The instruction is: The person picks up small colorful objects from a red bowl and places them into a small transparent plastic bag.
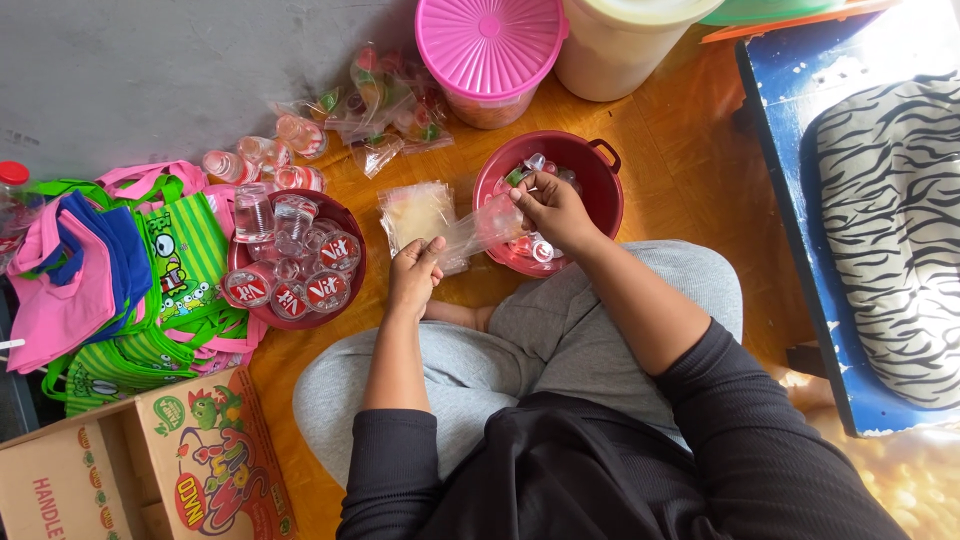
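Several filled packets (385, 115) already lie on the floor, while our left hand (413, 277) and right hand (553, 207) both pinch one clear plastic bag (478, 230) over the red bowl (605, 195), where many small cups (532, 247) remain.

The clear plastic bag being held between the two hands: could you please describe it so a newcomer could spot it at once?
Start at the red bowl with handles on the wooden floor. The clear plastic bag stretches from its near rim leftwards, between the right hand and left hand. Unlike the flat stack of bags beside it, it is lifted and pulled open.
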